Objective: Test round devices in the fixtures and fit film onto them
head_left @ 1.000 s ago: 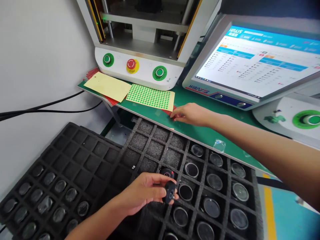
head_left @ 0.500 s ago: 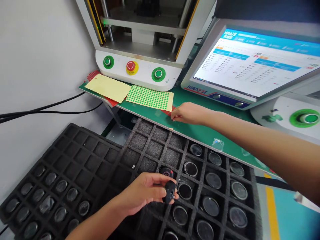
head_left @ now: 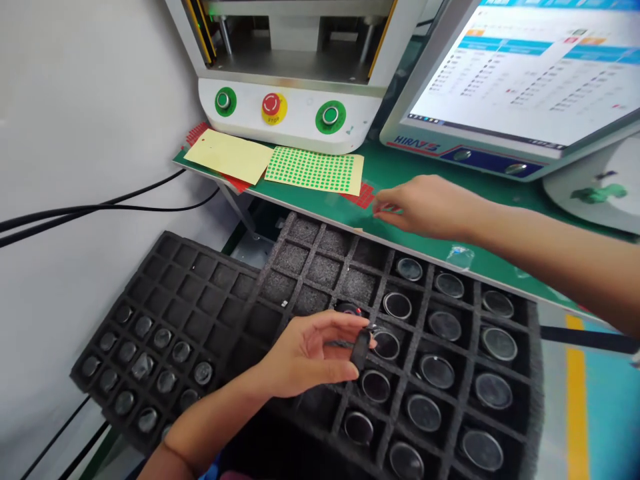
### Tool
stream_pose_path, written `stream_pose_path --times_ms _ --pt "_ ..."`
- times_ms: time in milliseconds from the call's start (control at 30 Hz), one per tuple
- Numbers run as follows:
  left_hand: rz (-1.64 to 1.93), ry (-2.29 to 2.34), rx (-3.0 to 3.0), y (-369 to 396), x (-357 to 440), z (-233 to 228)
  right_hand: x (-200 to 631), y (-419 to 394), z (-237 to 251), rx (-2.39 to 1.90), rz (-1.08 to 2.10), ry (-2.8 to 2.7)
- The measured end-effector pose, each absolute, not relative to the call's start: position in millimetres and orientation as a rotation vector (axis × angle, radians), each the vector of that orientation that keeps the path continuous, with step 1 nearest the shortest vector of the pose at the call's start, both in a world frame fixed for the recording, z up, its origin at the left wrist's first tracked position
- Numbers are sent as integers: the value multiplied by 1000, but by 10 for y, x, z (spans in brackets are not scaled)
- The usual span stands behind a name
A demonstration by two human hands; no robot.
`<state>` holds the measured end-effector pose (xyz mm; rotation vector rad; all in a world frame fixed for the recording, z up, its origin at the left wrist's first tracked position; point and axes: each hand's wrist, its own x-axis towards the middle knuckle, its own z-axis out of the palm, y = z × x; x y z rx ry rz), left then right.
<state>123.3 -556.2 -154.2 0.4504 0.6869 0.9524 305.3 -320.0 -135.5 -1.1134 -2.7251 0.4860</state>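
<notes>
A small black disc-shaped part (head_left: pixel 361 350) is pinched in my left hand (head_left: pixel 313 350), turned nearly edge-on between thumb and fingers. My left hand hangs over the right foam tray (head_left: pixel 327 270). Behind its fingers, a dark part (head_left: pixel 349 309) with a small red light sits in a compartment. My right hand (head_left: pixel 417 207) hovers over the front of the green mat (head_left: pixel 330 217), just right of a red sticker sheet (head_left: pixel 364 195). Its fingers are curled together at the tips; anything between them is too small to make out.
Clear-topped round parts (head_left: pixel 445 327) fill several tray compartments. A second foam tray (head_left: pixel 165 300) lies to the left. Behind the mat stand a press with a red stop button (head_left: pixel 271 104) and a monitor (head_left: pixel 510 73). A green-dot sticker sheet (head_left: pixel 315 170) and a yellowish sheet (head_left: pixel 227 157) lie before the press.
The view has tipped downward. My left hand has turned the black part from showing its face to nearly edge-on. My right hand has shifted slightly away from the red sheet, its fingers a little looser.
</notes>
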Motion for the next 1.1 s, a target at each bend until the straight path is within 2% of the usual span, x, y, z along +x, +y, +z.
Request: stream_pose_path --times_ms 100,167,300,500,600,767,933,1000,1100 --pt "1006 664 464 -5626 1259 -1500 3174 -3924 -1134 -1133 519 -2483" --pt "1003 642 442 -5654 1285 -1483 3223 -4459 -1046 -1137 837 -2084" --pt "910 656 397 -5701 1350 -1457 3244 -5242 -1048 -1045 1338 -1694" --pt "820 753 496 -5888 1417 -1441 3225 -5623 -1203 -987 1902 -1033" --pt "998 828 845 -5999 1438 -1440 3226 -5754 -1304 -990 1885 -748" --pt "1388 819 1838 -6016 1524 -1465 3149 -6047 -1421 -1016 1900 -330" --pt "1381 652 1738 -5945 1572 -1466 3084 -6213 -1400 -908 2022 -271" --pt "1333 682 1723 -5948 1558 -1444 3111 -6214 -1366 -959 1900 -350" --pt "1273 753 1826 -5967 1528 -1401 3204 -6202 -1288 -1106 1508 -517"
